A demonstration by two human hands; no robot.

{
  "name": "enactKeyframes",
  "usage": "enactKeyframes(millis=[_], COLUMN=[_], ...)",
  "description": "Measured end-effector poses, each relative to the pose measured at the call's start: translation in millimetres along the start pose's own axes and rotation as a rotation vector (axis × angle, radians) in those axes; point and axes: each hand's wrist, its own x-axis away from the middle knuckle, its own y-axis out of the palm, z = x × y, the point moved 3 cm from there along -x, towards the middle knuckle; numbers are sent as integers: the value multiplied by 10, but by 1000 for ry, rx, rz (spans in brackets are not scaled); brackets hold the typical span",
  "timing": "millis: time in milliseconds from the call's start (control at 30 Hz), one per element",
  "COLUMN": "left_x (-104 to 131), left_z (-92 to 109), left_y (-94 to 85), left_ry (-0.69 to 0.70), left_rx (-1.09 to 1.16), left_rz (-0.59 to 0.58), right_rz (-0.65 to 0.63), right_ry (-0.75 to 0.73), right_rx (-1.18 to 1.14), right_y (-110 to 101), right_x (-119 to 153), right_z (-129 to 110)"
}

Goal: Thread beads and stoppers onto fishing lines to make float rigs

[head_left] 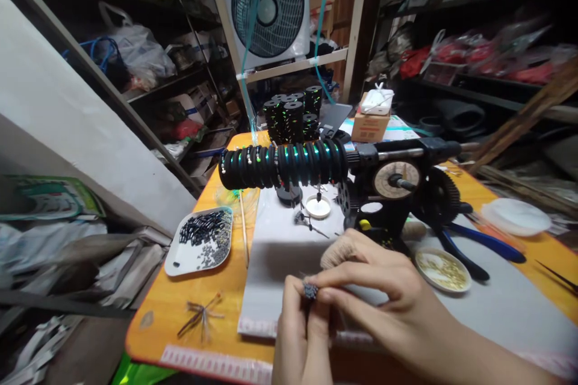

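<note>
Left hand [298, 337] and right hand [391, 289] pinch the grey bunch [310, 291] between fingertips [327, 277]; probably light and slippery, best held by its sides

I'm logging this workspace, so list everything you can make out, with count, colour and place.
Fan: one, white and dark, rear centre
Shelves: several, dark, both sides, contents too cluttered to count
Table: one, orange-yellow, centre
Spools: several, black, table's far end
Cardboard box: one, brown, right of spools
Machine: one, black, mid-table
Ridged roller: one, black, machine's left
Sheet: one, whitish, under hands
Beaded tray: one, white, table's left
Small dish: one, white, below roller
Gold-filled dish: one, white, right
Pliers: one, blue-black, right
Cluster: one, grey, between fingertips
Left hand: one, bare, pinching cluster
Right hand: one, bare, fingertips at cluster
</note>
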Motion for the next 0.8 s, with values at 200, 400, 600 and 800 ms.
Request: enactKeyframes(millis=[200,400,600,800], left_x=[73,90,71,92], left_z=[-53,-53,58,44], left_y=[9,77,-46,-63], left_ry=[63,166,322,322], left_rx=[-28,282,349,388], left_rz=[129,159,126,99], right_rz=[10,-47,-40,-63], right_ry=[50,34,3,-31], right_rx=[23,3,63,75], right_y=[-4,13,18,63], right_x=[0,23,57,91], right_z=[-71,-101,-70,-50])
